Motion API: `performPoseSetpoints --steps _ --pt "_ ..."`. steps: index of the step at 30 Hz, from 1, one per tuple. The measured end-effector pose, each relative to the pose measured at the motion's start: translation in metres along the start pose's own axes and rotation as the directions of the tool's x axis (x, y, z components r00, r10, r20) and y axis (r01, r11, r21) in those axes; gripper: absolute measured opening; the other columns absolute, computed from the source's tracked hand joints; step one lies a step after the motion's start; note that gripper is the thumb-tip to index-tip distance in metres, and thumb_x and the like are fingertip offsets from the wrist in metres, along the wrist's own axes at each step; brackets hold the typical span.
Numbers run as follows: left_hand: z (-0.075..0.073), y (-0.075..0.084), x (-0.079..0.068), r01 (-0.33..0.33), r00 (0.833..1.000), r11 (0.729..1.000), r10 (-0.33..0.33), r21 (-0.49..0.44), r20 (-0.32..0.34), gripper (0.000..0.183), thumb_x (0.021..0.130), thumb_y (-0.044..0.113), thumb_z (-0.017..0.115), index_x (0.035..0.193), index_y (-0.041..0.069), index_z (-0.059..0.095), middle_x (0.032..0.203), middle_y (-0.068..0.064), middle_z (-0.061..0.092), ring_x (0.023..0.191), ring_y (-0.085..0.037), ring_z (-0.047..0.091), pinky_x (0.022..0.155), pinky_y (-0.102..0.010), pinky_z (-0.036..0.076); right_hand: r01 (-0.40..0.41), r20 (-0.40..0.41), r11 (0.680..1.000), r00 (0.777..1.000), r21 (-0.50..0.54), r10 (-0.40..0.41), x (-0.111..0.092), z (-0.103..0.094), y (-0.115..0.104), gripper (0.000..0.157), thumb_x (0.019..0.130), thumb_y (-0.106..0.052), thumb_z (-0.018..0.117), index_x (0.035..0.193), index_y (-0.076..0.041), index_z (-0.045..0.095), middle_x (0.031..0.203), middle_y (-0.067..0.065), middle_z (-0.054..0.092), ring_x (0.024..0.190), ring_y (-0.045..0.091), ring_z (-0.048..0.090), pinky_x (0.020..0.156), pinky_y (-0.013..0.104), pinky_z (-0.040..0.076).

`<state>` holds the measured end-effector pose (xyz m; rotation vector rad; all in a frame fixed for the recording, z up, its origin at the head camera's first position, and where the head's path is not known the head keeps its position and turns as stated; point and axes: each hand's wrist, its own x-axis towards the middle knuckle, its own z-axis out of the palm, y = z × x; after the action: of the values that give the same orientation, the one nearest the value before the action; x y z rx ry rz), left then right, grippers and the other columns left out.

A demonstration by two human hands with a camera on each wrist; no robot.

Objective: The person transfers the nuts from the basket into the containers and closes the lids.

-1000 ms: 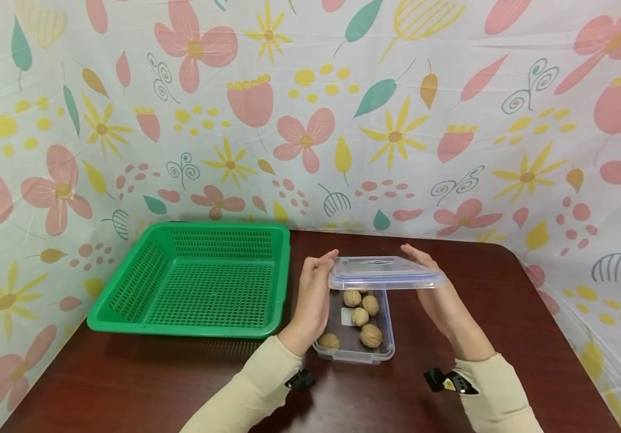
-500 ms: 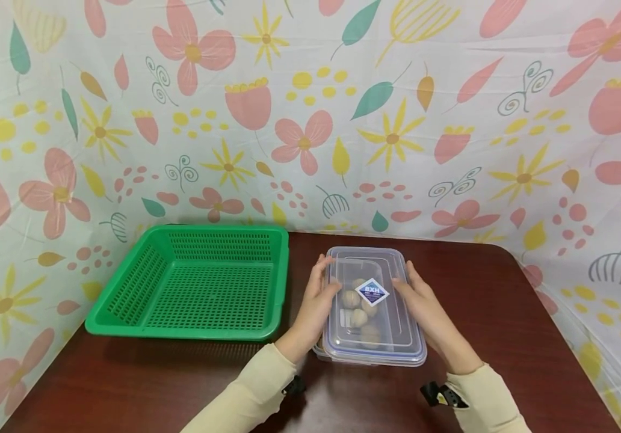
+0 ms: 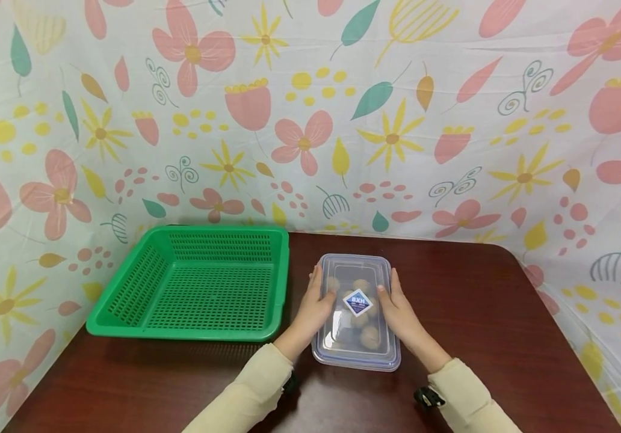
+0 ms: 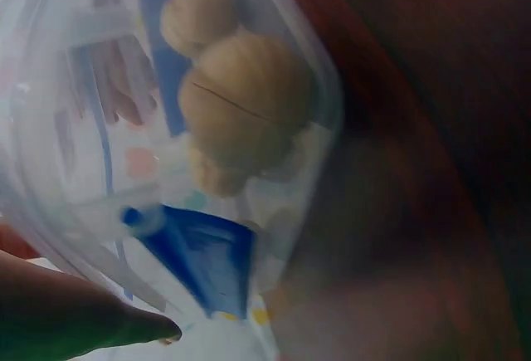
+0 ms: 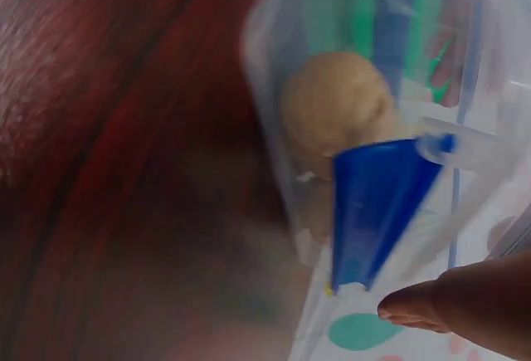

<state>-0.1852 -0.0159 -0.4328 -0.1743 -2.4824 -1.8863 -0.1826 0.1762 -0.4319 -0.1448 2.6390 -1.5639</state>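
A clear plastic lid (image 3: 345, 331) with a blue-edged rim and a diamond sticker lies over a clear food container (image 4: 319, 162). Several walnuts (image 4: 249, 87) show through the plastic. My left hand (image 3: 310, 314) holds the lid's left edge, thumb on top and fingers along the side. On the right edge, my right hand (image 3: 404, 317) holds it the same way. Both wrist views show a blue clip (image 5: 377, 212) hanging outward beside the container wall, with a finger close by. Whether the lid is pressed fully down cannot be told.
To the left stands a green perforated plastic basket (image 3: 191, 332) with nothing in it. All of this is on a dark red-brown table (image 3: 478, 313). A flower-printed curtain (image 3: 305, 78) hangs behind and at both sides.
The lid was tilted up above the container, then came down flat and shifted left, now lining up with the container. Both hands moved with it; the right hand came inward.
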Motion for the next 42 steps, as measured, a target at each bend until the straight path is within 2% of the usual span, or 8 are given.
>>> performPoseSetpoints --steps 8,15,24,28,31,35,38,42 --pt "0.003 -0.010 0.012 0.037 0.999 0.999 -0.036 0.017 -0.024 0.063 0.093 0.003 0.047 0.148 -0.011 0.020 0.156 -0.026 0.016 0.143 -0.043 0.010 0.116 -0.053 0.010 -0.030 0.017 1.000 0.999 -0.011 0.030 0.014 0.008 0.009 0.065 0.107 -0.024 0.032 0.149 0.009 -0.005 0.154 0.032 0.000 0.142 0.045 0.005 0.116 0.054 0.006" --pt "0.004 -0.016 0.016 0.115 0.993 0.993 -0.116 -0.031 -0.030 0.061 0.095 0.006 0.042 0.150 -0.007 0.019 0.157 -0.022 0.014 0.145 -0.040 0.008 0.117 -0.052 0.008 -0.029 0.038 1.000 0.999 -0.003 0.029 0.019 0.009 0.013 0.066 0.107 -0.025 0.031 0.149 0.010 -0.006 0.154 0.033 -0.001 0.142 0.045 0.004 0.116 0.054 0.005" --pt "0.004 -0.017 0.014 0.103 0.993 0.995 -0.104 -0.010 -0.056 0.058 0.095 0.000 0.042 0.149 -0.008 0.022 0.155 -0.026 0.019 0.143 -0.042 0.014 0.116 -0.052 0.012 0.029 0.034 0.998 0.999 -0.063 -0.027 0.022 0.010 0.020 0.065 0.107 -0.024 0.031 0.147 0.016 -0.002 0.152 0.037 0.000 0.140 0.049 0.007 0.115 0.055 0.007" --pt "0.003 -0.018 0.007 0.162 0.982 0.987 -0.163 -0.013 -0.092 0.059 0.097 0.007 0.050 0.148 -0.009 0.024 0.150 -0.030 0.027 0.140 -0.043 0.024 0.114 -0.053 0.020 -0.066 0.046 0.998 0.997 -0.005 0.066 0.016 0.006 0.024 0.073 0.105 -0.035 0.036 0.148 0.014 0.003 0.153 0.035 0.008 0.141 0.045 0.012 0.115 0.053 0.013" --pt "-0.001 -0.020 0.002 0.227 0.968 0.971 -0.234 -0.076 -0.091 0.068 0.096 0.014 0.057 0.146 -0.013 0.021 0.146 -0.035 0.030 0.136 -0.045 0.031 0.111 -0.054 0.027 -0.165 0.051 0.986 0.985 0.025 0.164 0.007 0.002 0.025 0.079 0.102 -0.041 0.044 0.149 0.013 0.010 0.151 0.035 0.018 0.140 0.043 0.020 0.114 0.052 0.021" --pt "-0.007 -0.023 -0.003 0.273 0.956 0.952 -0.284 -0.142 -0.071 0.077 0.093 0.018 0.063 0.145 -0.016 0.018 0.140 -0.038 0.036 0.128 -0.045 0.042 0.105 -0.052 0.037 -0.209 0.057 0.976 0.977 0.055 0.206 -0.003 -0.003 0.021 0.083 0.098 -0.040 0.054 0.146 0.016 0.016 0.145 0.038 0.029 0.135 0.044 0.033 0.110 0.052 0.031" --pt "-0.009 -0.025 -0.006 0.249 0.961 0.964 -0.258 -0.098 -0.099 0.079 0.090 0.018 0.067 0.145 -0.015 0.020 0.135 -0.037 0.041 0.124 -0.045 0.046 0.103 -0.052 0.040 -0.208 0.042 0.977 0.978 0.044 0.207 -0.007 -0.004 0.018 0.083 0.096 -0.039 0.057 0.144 0.017 0.020 0.138 0.038 0.039 0.127 0.043 0.044 0.104 0.049 0.040" --pt "-0.007 -0.026 -0.008 0.150 0.976 0.988 -0.142 0.032 -0.165 0.077 0.086 0.017 0.071 0.140 -0.019 0.030 0.121 -0.032 0.048 0.115 -0.042 0.050 0.100 -0.051 0.042 -0.200 -0.053 0.980 0.978 -0.010 0.199 -0.010 -0.005 0.017 0.079 0.093 -0.037 0.063 0.140 0.018 0.031 0.123 0.033 0.054 0.110 0.036 0.057 0.091 0.042 0.051"
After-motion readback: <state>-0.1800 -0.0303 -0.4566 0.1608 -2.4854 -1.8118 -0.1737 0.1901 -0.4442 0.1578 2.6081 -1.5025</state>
